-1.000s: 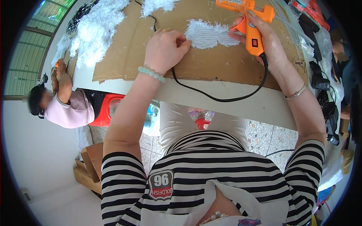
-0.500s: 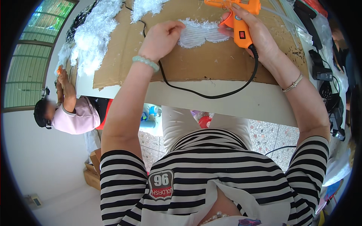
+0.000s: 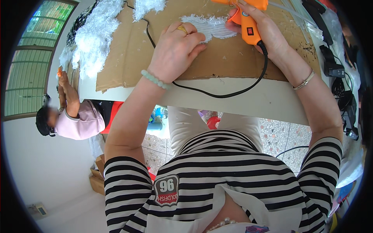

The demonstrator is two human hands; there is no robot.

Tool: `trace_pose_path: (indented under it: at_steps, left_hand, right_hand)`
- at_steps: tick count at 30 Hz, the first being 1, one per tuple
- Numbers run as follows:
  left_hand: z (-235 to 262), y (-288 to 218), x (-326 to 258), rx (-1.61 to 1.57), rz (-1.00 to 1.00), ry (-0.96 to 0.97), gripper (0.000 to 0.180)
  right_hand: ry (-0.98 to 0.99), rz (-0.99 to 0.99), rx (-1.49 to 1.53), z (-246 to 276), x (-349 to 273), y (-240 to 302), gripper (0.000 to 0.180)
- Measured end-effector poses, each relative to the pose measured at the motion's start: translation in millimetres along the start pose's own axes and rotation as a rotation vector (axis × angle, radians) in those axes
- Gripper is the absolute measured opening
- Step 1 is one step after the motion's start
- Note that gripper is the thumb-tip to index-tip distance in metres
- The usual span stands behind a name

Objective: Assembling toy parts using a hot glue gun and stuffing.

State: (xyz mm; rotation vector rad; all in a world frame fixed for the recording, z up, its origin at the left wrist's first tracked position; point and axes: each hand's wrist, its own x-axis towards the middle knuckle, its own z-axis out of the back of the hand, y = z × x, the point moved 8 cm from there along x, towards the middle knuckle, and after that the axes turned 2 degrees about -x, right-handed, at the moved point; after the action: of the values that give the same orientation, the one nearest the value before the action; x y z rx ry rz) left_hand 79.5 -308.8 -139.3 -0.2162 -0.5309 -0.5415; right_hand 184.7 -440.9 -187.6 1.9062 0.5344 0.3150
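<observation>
My right hand (image 3: 268,33) grips an orange glue gun (image 3: 245,19) at the top of the head view, its black cord (image 3: 233,93) looping down over the table edge. My left hand (image 3: 176,48), with a gold ring and a pale green bead bracelet, presses its fingers flat on a small white fluffy piece (image 3: 211,27). That piece lies on a brown cardboard sheet (image 3: 128,54) spread over the white table (image 3: 268,105). The gun's tip is cut off by the top edge.
Piles of white fluffy material (image 3: 95,37) lie at the table's left end. A seated person in pink (image 3: 75,122) works at the left. Black adapters and cables (image 3: 334,66) crowd the right side. Cardboard boxes (image 3: 97,176) stand on the floor.
Both hands and the glue gun sit a little higher and further left in the picture as the view shifted. The left hand stays pressed on the white piece.
</observation>
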Motion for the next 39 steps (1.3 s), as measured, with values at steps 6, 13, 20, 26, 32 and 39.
trace_pose_path:
  at_steps: [6, 13, 20, 26, 32, 39]
  left_hand:
    - [-9.8, 9.9, 9.3, 0.005, 0.092, 0.002, 0.005]
    - [-19.8, 41.4, 9.0, -0.079, 0.312, 0.0, 0.005]
    - [8.5, 66.6, 12.9, -0.2, 0.511, -0.251, 0.01]
    - [0.9, 13.1, 19.8, -0.03, 0.066, -0.059, 0.012]
    - [-17.6, -5.3, 26.8, 0.185, -0.125, 0.053, 0.012]
    - [-22.9, 39.1, 35.6, 0.096, 0.173, 0.002, 0.007]
  right_hand:
    - [-0.006, -0.037, -0.033, 2.1, 0.7, -4.0, 0.026]
    - [-0.028, -0.002, -0.008, -0.5, -0.4, -0.7, 0.027]
    - [0.011, 0.026, 0.005, 1.2, 2.1, -2.2, 0.028]
    - [-0.01, 0.014, -0.001, 0.7, 1.0, -1.1, 0.028]
    - [-0.006, 0.017, -0.024, 0.8, 2.8, -3.6, 0.027]
    - [-0.005, 0.005, -0.251, 7.6, -1.3, -6.3, 0.04]
